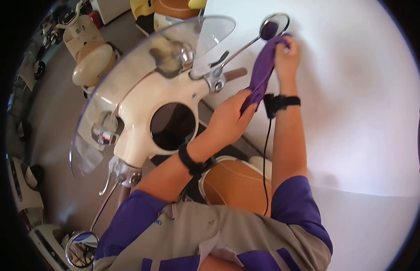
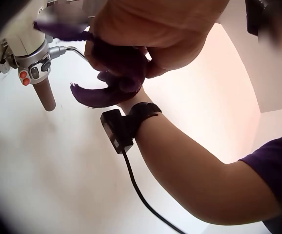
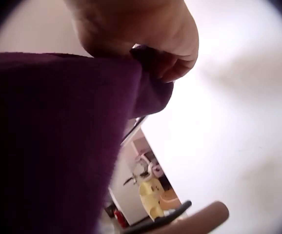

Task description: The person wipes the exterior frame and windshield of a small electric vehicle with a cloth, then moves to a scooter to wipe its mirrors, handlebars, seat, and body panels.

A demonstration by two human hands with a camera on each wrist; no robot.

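A purple cloth (image 1: 262, 72) is stretched between my two hands beside a cream scooter (image 1: 146, 108). My right hand (image 1: 287, 54) grips the cloth's upper end against the round right mirror (image 1: 272, 26) on its chrome stalk. My left hand (image 1: 230, 119) holds the cloth's lower end just right of the handlebar grip (image 1: 235, 74). In the left wrist view the left hand (image 2: 155, 34) bunches the cloth (image 2: 114, 78) near the grip (image 2: 44, 95) and switch block. The right wrist view is mostly filled by cloth (image 3: 58, 136) under the curled right fingers (image 3: 146, 34).
A clear windshield (image 1: 142, 77) curves over the headlight housing. The tan seat (image 1: 237, 185) lies below my arms. The left mirror (image 1: 81, 248) sits low left. A white wall (image 1: 354, 90) stands at the right. Other scooters (image 1: 85, 45) are parked on the grey floor at the back left.
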